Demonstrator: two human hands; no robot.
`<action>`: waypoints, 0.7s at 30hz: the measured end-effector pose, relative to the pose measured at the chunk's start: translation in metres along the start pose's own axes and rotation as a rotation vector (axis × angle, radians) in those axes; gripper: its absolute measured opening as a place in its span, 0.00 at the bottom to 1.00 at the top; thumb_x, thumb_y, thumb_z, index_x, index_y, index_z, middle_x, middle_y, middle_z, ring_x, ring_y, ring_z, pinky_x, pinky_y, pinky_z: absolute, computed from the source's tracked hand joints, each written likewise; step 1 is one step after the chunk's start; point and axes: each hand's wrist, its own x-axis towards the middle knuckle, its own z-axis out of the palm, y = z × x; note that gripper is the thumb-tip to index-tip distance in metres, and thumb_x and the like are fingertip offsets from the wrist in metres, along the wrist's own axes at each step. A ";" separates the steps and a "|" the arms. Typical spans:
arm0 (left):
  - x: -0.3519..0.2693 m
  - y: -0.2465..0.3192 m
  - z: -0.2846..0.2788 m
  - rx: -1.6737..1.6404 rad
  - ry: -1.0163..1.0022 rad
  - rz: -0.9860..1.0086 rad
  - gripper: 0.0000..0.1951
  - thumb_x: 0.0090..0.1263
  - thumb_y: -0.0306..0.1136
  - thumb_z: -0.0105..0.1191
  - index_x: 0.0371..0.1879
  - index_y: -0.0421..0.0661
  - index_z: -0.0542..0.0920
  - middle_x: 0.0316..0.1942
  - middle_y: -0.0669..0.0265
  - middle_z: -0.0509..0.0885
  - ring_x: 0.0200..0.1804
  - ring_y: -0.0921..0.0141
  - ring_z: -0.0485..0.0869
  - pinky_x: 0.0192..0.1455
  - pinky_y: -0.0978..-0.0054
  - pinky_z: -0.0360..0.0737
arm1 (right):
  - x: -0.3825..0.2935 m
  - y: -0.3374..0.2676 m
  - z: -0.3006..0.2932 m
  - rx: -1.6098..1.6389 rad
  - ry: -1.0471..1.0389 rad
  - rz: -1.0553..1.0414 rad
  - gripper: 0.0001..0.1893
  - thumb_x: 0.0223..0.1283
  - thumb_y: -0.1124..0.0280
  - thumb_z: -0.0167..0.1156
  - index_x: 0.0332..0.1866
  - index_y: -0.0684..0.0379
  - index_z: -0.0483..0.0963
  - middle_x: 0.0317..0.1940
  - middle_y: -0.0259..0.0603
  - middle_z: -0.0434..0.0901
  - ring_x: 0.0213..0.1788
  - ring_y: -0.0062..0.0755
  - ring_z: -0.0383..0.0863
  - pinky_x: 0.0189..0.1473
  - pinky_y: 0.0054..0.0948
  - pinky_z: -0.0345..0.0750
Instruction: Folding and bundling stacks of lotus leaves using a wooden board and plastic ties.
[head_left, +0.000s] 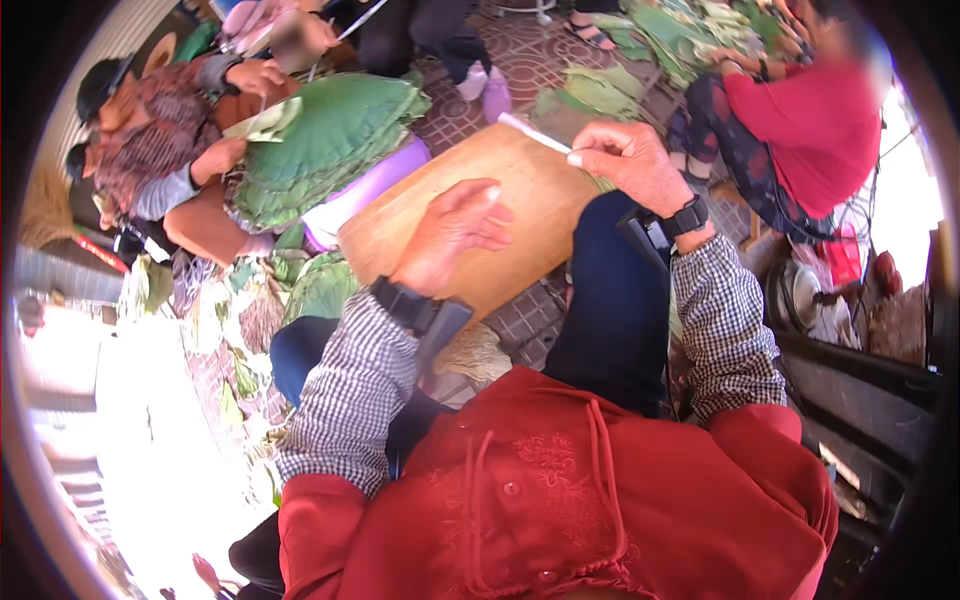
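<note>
A smooth wooden board (480, 217) lies before me at my knees. Over its left part my left hand (457, 229) is raised, fingers apart and nothing in it. Near the board's far right corner, my right hand (619, 157) pinches one end of a thin white strip (534, 133) between thumb and fingers. The strip slants away to the left, past the board's far edge. Whether it is cord, cloth or plant fibre cannot be told. Some pale green leaf material (600, 182) shows just below my right hand, partly hidden.
At the left a seated person (172, 127) handles a leaf over a stack of large green leaves (330, 142). A person in a red top (810, 135) crouches at the right. Leaves (600, 88) lie on the paved floor beyond the board. A pot (799, 292) stands at the right.
</note>
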 end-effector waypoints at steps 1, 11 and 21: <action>-0.001 0.003 0.009 -0.073 -0.060 0.108 0.16 0.76 0.41 0.49 0.51 0.40 0.77 0.36 0.61 0.83 0.36 0.69 0.84 0.42 0.73 0.80 | 0.006 -0.014 0.016 0.018 -0.090 -0.039 0.05 0.61 0.72 0.64 0.33 0.63 0.78 0.23 0.23 0.72 0.27 0.10 0.67 0.29 0.18 0.66; -0.006 0.003 -0.138 -0.361 0.514 0.325 0.08 0.76 0.35 0.49 0.36 0.45 0.77 0.29 0.66 0.82 0.30 0.73 0.79 0.37 0.74 0.77 | 0.081 0.024 0.136 0.166 -0.266 0.096 0.09 0.63 0.65 0.62 0.36 0.61 0.81 0.22 0.25 0.75 0.26 0.12 0.70 0.27 0.18 0.65; -0.048 0.006 -0.274 -0.849 0.954 0.543 0.11 0.78 0.37 0.42 0.43 0.41 0.70 0.44 0.56 0.79 0.48 0.58 0.81 0.50 0.61 0.81 | 0.101 0.074 0.091 0.171 -0.243 0.377 0.09 0.65 0.66 0.60 0.36 0.60 0.81 0.22 0.27 0.76 0.22 0.12 0.66 0.24 0.16 0.63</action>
